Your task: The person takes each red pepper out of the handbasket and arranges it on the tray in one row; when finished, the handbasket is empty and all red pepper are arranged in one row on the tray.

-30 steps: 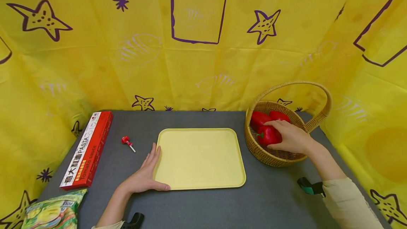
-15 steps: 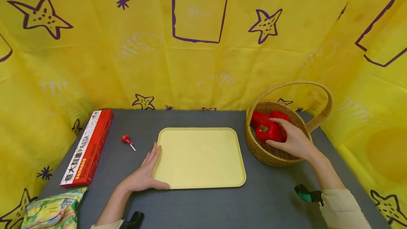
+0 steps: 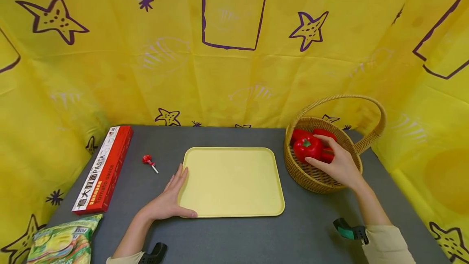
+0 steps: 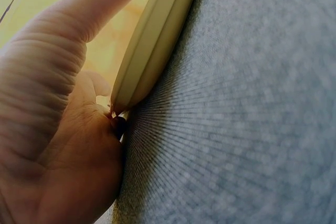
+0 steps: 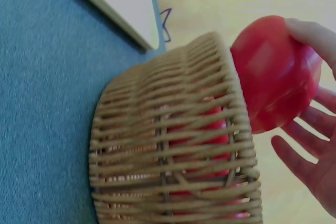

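Note:
A red bell pepper with a green stem is at the mouth of the wicker basket, pinched between the thumb and fingers of my right hand. From the right wrist, the bell pepper rises above the basket's rim. More red produce lies beneath and behind it, partly covered. My left hand rests against the near left corner of a pale yellow tray, fingers straight along its left side and thumb at the front edge. The left wrist view shows the tray's side against that hand.
A red lollipop lies left of the tray. Further left are a long pasta box and a green and yellow bag. The basket's tall handle arches over its opening. Yellow curtains border the grey table.
My right hand has raised the bell pepper slightly and turned it, so its stem faces more upward. The left hand keeps its place at the tray. The head view shifts slightly.

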`<state>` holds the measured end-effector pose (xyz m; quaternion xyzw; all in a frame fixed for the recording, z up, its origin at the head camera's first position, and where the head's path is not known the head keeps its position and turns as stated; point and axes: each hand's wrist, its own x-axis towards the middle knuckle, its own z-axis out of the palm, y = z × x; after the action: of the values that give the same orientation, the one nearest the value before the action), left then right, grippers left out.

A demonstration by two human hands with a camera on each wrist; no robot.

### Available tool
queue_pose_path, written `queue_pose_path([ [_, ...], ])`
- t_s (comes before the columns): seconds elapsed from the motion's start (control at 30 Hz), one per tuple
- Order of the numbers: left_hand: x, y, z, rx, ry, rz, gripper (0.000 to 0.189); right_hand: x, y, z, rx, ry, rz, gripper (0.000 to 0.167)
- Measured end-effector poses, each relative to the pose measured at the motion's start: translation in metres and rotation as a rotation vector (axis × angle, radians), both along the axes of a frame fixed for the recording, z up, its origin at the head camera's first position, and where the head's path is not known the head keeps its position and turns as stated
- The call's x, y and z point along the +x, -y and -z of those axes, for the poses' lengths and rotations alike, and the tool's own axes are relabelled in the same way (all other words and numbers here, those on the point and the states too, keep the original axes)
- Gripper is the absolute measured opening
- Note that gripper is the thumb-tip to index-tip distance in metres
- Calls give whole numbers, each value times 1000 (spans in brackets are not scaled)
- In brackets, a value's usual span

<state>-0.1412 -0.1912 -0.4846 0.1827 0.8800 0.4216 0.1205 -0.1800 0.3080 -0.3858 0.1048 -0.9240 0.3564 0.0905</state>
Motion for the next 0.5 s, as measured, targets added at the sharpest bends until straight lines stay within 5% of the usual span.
queue_pose_path([
  [0.5,0,0,1,-5,-5,-2,137,5,25,-14,-92,44,-49,68],
])
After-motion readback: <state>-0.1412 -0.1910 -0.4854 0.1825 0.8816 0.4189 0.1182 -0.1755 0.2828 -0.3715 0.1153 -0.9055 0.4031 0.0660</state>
